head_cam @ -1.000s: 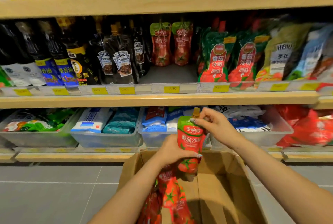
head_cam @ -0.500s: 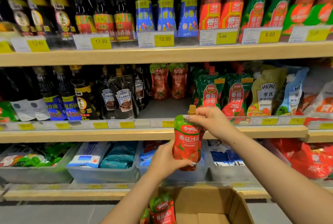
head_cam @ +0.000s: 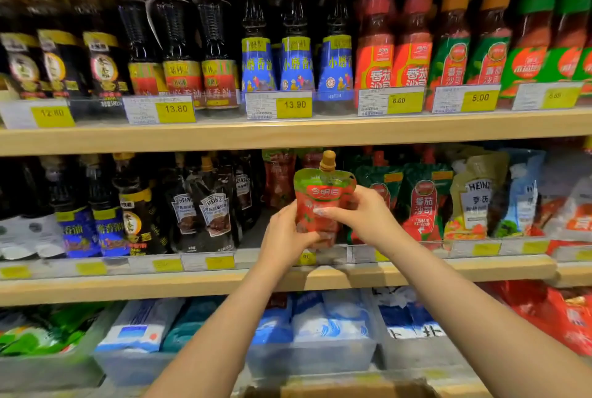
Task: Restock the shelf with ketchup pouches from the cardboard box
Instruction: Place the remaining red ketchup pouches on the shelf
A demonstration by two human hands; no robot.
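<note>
Red-and-green ketchup pouch [head_cam: 322,202] stands upright in a two-handed grip: the left hand [head_cam: 285,237] cups its lower left side and the right hand [head_cam: 358,216] pinches its right edge. It sits at the front of the middle shelf [head_cam: 128,285], with dark sauce pouches [head_cam: 205,205] to its left.

Both bare arms reaching forward, left hand [head_cam: 285,231] and right hand [head_cam: 358,215] curled inward, gripping, facing each other
</note>
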